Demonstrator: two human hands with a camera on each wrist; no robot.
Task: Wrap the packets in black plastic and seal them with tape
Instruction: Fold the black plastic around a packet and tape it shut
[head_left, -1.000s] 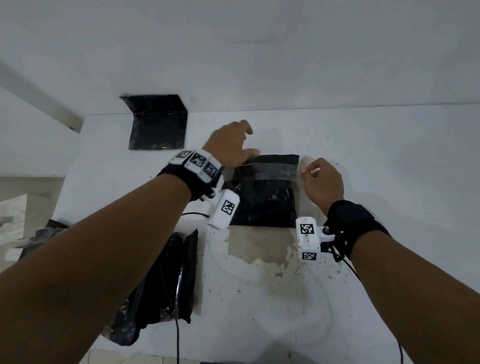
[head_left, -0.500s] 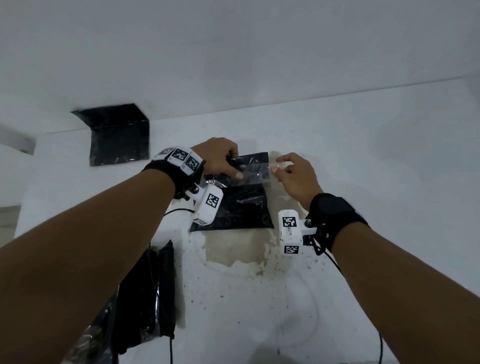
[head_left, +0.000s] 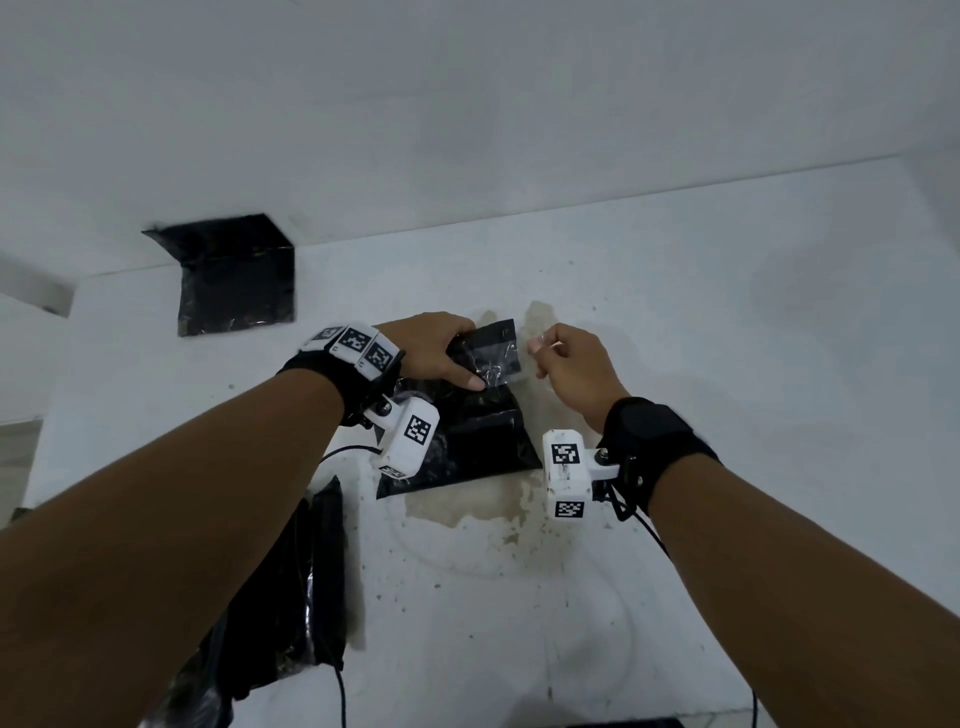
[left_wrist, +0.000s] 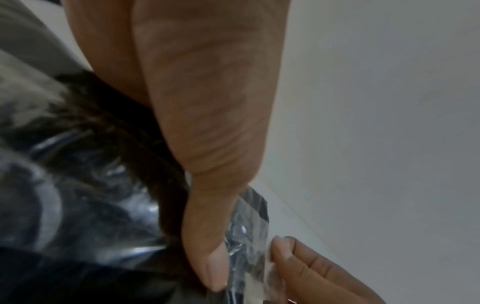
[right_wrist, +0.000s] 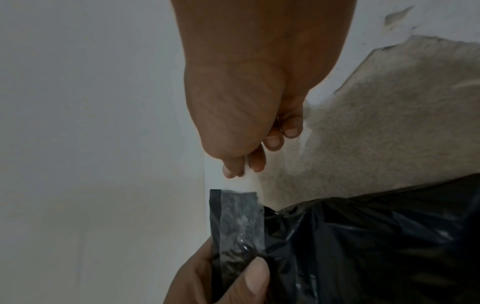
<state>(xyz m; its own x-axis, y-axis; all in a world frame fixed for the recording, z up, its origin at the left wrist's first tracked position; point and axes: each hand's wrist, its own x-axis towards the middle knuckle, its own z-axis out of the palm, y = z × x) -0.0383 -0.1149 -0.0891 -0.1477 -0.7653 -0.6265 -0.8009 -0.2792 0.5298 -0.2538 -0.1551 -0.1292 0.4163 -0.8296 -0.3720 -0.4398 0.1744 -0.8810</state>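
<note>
Left hand (head_left: 434, 349) grips the far edge of the black-wrapped packet (head_left: 467, 431), thumb pressed on the clear tape (head_left: 496, 364) across its folded flap. Right hand (head_left: 569, 364) pinches the tape's free end between thumb and forefinger, just beside that flap. Only the packet's near edge rests on the white counter (head_left: 727, 364), over a brown stain (head_left: 467, 506). More black plastic (head_left: 291, 597) lies near the left forearm, and another black sheet (head_left: 234, 275) leans against the wall.

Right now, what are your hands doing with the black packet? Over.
Left hand grips the black packet, far end lifted. Right hand pinches the tape end. Nothing in the way.
</note>
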